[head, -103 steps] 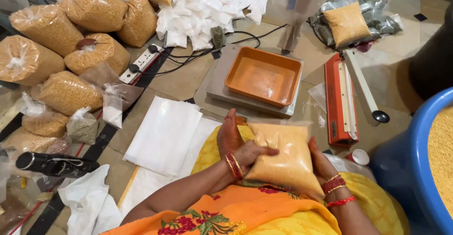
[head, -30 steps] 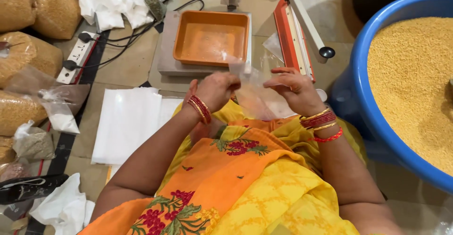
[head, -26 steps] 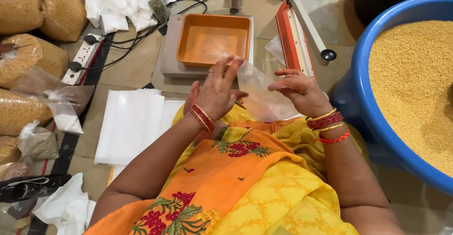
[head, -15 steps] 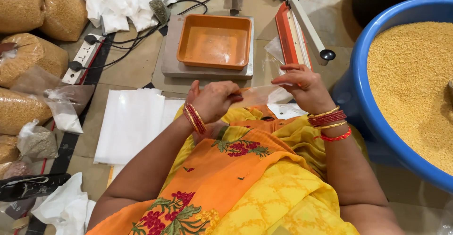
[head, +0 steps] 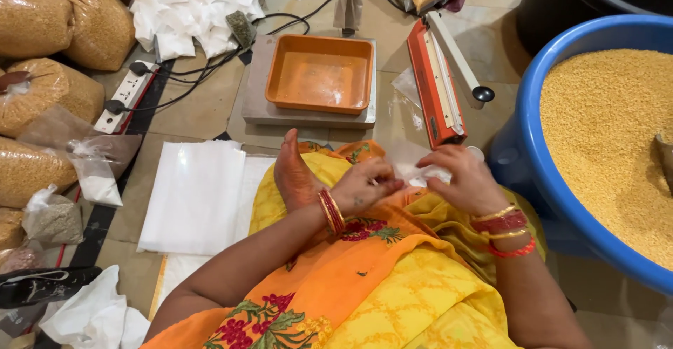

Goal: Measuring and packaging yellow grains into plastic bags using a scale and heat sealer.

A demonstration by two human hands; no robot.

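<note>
Risk assessment: the clear plastic bag [head: 420,170] is thin and empty, and both hands are gripping it only at the edge with fingertips. If the film layers are sticking together, the mouth is likely to stay closed, and pulling harder is likely to tear or stretch the film. A loose pinch is also letting the bag slip down onto the lap. The blue tub [head: 533,167] of yellow grain [head: 610,139] is sitting just to the right of the right hand; an elbow swing that way is liable to knock grain over the rim onto the floor.

Hand pose, L: the left hand [head: 364,188] is hovering over the lap w/ palm turned inward, fingers curled, thumb and forefinger pinching the bag's left edge. Bangles are sitting at the wrist.

Hand pose, R: the right hand [head: 466,184] is facing it, back of hand up, fingers bent and pinching the bag's right edge. Both hands are nearly touching, bag between them.

Ahead of the hands: the orange tray [head: 319,72] on the scale, and the orange heat sealer [head: 434,83] beside it, both well apart from the fingers. The stack of white bags [head: 196,195] is lying on the floor to the left of the left hand.
</note>
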